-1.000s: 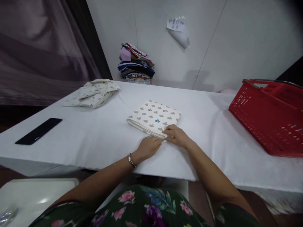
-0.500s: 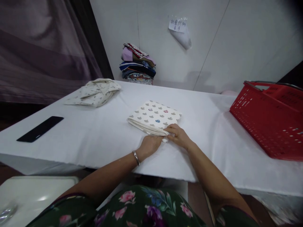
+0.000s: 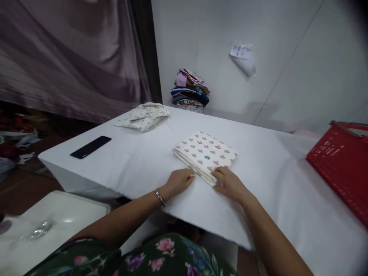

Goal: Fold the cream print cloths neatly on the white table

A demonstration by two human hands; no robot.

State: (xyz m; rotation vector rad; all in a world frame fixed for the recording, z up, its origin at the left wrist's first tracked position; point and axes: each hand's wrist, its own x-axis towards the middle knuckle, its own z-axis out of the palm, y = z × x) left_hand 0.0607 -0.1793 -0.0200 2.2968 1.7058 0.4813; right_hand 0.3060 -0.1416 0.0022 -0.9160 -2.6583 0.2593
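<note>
A folded white cloth (image 3: 202, 151) with grey mushroom-like prints, plus a few red and blue ones, lies flat on the table. Its layered front edge faces me. My right hand (image 3: 230, 184) grips the near right corner, thumb and fingers around the layers. Beside the middle of that edge, my left hand (image 3: 179, 181) is closed in a pinch. A small white bit shows at its fingertips and seems to be part of the cloth; most of what it holds is hidden.
A crumpled printed white cloth (image 3: 146, 117) and a flat black object (image 3: 91, 147) lie left on the white-covered table (image 3: 138, 161). A red basket (image 3: 342, 165) stands right. Folded fabrics (image 3: 189, 92) are stacked beyond the back edge. A whitish lid-like surface (image 3: 71, 214) sits lower left.
My view has turned, shifting the scene rightward. My left hand has slid left along the cloth's front edge, away from my right hand, which still holds the corner.
</note>
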